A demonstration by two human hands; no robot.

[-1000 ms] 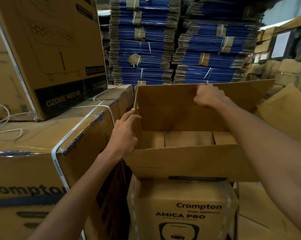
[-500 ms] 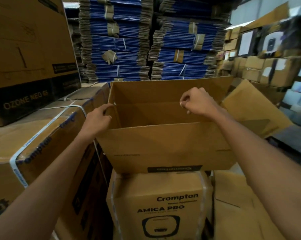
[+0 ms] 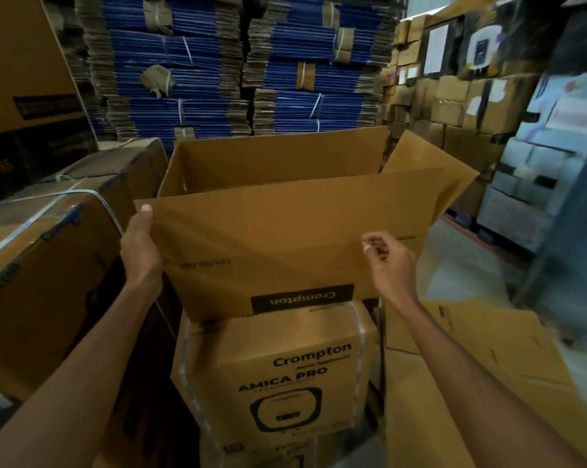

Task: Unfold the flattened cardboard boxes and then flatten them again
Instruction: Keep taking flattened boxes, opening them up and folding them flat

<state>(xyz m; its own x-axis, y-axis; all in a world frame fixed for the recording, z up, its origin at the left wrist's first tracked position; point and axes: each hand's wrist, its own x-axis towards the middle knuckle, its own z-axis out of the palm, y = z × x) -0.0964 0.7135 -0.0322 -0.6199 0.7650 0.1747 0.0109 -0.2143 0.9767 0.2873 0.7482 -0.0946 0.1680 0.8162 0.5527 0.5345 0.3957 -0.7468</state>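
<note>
**Status of work: one box**

The brown corrugated cardboard box [image 3: 285, 238], which bears an inverted black "Crompton" label, is stood open on top of the sealed printed "AMICA PRO" carton [image 3: 278, 373]. Its walls are squared out. The far flap is raised and the right-hand flap is splayed outward. The floor of the box is hidden by the near wall.

The left hand [image 3: 140, 244] is clamped on the left edge of the near wall, with the thumb hooked over the card. The right hand [image 3: 390, 261] is held in front of the same wall. Its fingers [image 3: 373, 244] are loosely curled and slightly apart, and no grip on the card is seen. Contact with the wall cannot be confirmed, as the hand is blurred.

Judged from this state, the unfolding step is complete for this box, or very nearly so. The flattening step is not yet begun — the walls must be collapsed back onto one another.

Flat brown cardboard sheets [image 3: 471, 349] are laid at the right, low beside the carton. Strapped bundles of blue-faced flattened board [image 3: 201, 79] are stacked behind. How many boxes remain cannot be determined.
</note>
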